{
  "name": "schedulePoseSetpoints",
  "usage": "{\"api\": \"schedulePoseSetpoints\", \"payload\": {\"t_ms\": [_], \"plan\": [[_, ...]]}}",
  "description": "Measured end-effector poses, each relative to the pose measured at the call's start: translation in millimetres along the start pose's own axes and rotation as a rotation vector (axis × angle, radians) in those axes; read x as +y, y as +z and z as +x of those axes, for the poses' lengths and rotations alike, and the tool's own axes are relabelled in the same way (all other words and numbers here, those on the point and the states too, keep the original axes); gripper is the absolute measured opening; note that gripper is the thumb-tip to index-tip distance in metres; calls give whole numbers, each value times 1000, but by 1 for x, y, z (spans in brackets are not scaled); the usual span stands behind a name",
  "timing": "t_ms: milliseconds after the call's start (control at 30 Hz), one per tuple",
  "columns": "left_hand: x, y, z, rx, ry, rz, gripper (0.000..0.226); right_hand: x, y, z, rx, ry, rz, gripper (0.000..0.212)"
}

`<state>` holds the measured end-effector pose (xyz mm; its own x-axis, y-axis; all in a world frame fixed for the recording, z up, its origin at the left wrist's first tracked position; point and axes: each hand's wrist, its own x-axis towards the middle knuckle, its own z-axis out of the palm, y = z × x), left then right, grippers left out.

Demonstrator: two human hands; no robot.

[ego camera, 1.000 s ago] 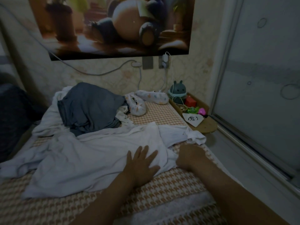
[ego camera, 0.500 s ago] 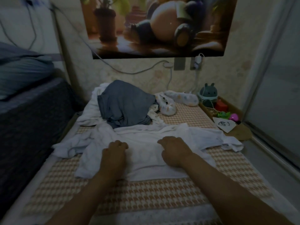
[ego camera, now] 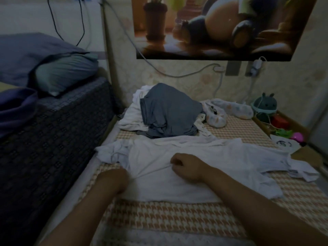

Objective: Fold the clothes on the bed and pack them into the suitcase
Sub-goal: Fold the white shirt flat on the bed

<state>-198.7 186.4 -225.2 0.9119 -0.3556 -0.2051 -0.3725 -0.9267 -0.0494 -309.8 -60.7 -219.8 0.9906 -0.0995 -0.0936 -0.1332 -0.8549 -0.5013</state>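
Note:
A white garment (ego camera: 204, 157) lies spread across the checked bed cover (ego camera: 168, 215) in front of me. My left hand (ego camera: 113, 178) grips its left side with curled fingers, and the cloth bunches and pulls taut there. My right hand (ego camera: 188, 166) pinches a fold near the garment's middle. Behind it a grey-blue garment (ego camera: 168, 112) sits heaped on other white clothes (ego camera: 131, 116). Two small patterned pieces (ego camera: 218, 118) lie at the back right. No suitcase shows in the head view.
A higher bed with a dark patterned side (ego camera: 53, 139) and a pillow (ego camera: 67, 73) borders the left. Toys sit in a wooden tray (ego camera: 284, 125) at the right, near a white paper (ego camera: 284, 143). Cables hang along the wall below a poster (ego camera: 221, 27).
The view has swung left. My left hand went from lying flat on the white garment to gripping its left side, and my right hand now pinches a fold; the cloth is pulled leftward.

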Motion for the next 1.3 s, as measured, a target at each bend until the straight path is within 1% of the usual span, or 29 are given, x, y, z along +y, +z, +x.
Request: {"api": "schedulePoseSetpoints", "payload": {"t_ms": [33, 67, 133, 200, 233, 267, 333, 400, 433, 500, 533, 600, 667, 733, 767, 833, 867, 900, 933, 967, 1000, 1033, 1067, 1133, 1167, 1200, 1233, 1267, 1300], "plan": [[1, -1, 5, -56, 14, 10, 50, 3, -2, 7, 64, 15, 16, 29], [5, -4, 9, -59, 9, -3, 54, 7, -4, 13, 135, 29, 0, 27], [16, -18, 22, 53, 14, -40, 54, 17, -7, 28, 269, 55, -89, 27], [30, -24, 41, 239, 95, -131, 53, 27, -11, 42, 348, 73, -188, 32], [36, -25, 50, 311, 135, -184, 55, 32, -12, 49, 369, 78, -239, 34], [39, -25, 61, 333, 167, -232, 54, 38, -13, 56, 382, 84, -299, 36], [40, -25, 86, 281, 175, -271, 52, 48, -14, 68, 384, 98, -420, 36], [32, -22, 112, 216, 164, -305, 65, 57, -13, 79, 360, 108, -466, 39], [26, -17, 124, 238, 164, -310, 66, 61, -11, 84, 353, 109, -477, 40], [15, -10, 143, 338, 183, -345, 54, 66, -7, 94, 388, 88, -506, 35], [13, -13, 145, 373, 182, -438, 43, 68, -5, 99, 423, 77, -517, 33], [17, -27, 150, 381, 138, -681, 21, 72, -5, 108, 511, 88, -507, 31], [20, -41, 160, 420, 91, -902, 28, 72, -9, 117, 633, 141, -372, 29], [17, -53, 169, 474, 50, -1019, 32, 69, -17, 126, 749, 181, -183, 29], [14, -58, 172, 505, 65, -960, 28, 67, -20, 130, 776, 191, -127, 29], [4, -58, 180, 527, 134, -585, 18, 66, -21, 139, 765, 188, -95, 26], [0, -56, 182, 501, 163, -406, 17, 67, -19, 142, 733, 168, -82, 22], [-3, -52, 187, 450, 163, -297, 17, 69, -15, 144, 674, 143, -76, 19], [-4, -46, 190, 402, 139, -205, 21, 69, -10, 144, 599, 117, -92, 22], [-3, -41, 191, 378, 99, -120, 26, 71, -5, 143, 530, 96, -118, 31], [3, -38, 189, 402, 66, -62, 30, 72, -2, 141, 491, 73, -136, 39], [12, -34, 187, 483, 75, -75, 33, 74, 0, 139, 490, 46, -136, 44], [26, -32, 183, 572, 158, -130, 34, 74, -1, 135, 523, 12, -119, 43], [57, -30, 170, 686, 475, -285, 33, 77, -9, 126, 603, -61, -104, 26], [72, -27, 163, 648, 610, -285, 30, 79, -13, 122, 614, -96, -153, 18], [86, -23, 155, 518, 655, -245, 30, 82, -18, 116, 590, -127, -240, 14], [99, -17, 149, 336, 626, -214, 38, 89, -22, 108, 541, -149, -340, 14], [108, -11, 147, 152, 523, -157, 48, 96, -26, 98, 482, -157, -422, 15], [114, -8, 145, 26, 419, -108, 56, 105, -31, 88, 443, -153, -476, 17]]}}
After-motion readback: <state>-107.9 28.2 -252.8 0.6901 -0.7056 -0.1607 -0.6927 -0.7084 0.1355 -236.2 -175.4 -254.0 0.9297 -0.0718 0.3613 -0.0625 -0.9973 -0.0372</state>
